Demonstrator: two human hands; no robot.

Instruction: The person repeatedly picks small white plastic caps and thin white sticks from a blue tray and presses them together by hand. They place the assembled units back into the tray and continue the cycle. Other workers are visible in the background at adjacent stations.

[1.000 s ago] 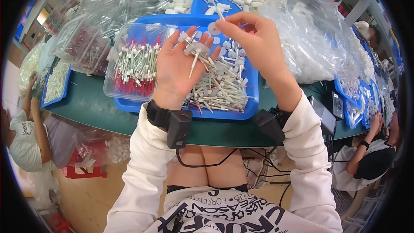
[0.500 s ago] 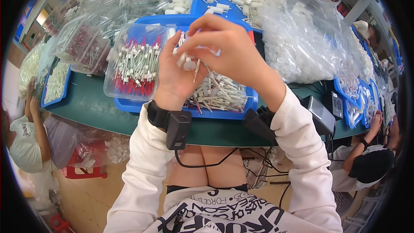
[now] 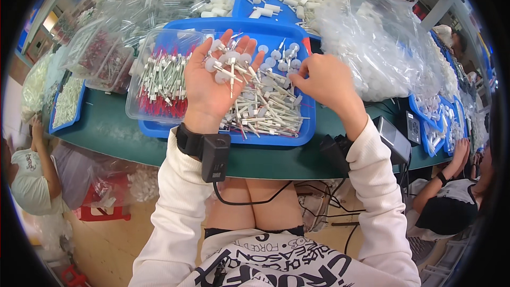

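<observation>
My left hand (image 3: 210, 87) is palm up, fingers cupped and a little apart, over the blue tray (image 3: 228, 23). Several small white stemmed pieces with round translucent discs (image 3: 232, 59) lie across its palm and fingers. My right hand (image 3: 330, 82) is at the tray's right side, thumb and fingertips pinched together. Whatever is between those fingertips is too small to make out. Beside them, more disc-topped pieces (image 3: 283, 66) lie in the tray. Nearer me in the same tray is a heap of thin white stemmed pieces (image 3: 271, 114).
A clear plastic box (image 3: 133, 107) of white-and-red wired pieces overlaps the tray's left side. Behind stand a blue tray (image 3: 289, 17) of white cylinders and a large clear bag (image 3: 366, 58) of white parts. A grey device (image 3: 392, 141) sits right. People work on both sides.
My hands have parted. The right moved right and down to the tray's right side, while the left turned palm up, showing the disc-topped pieces in it.
</observation>
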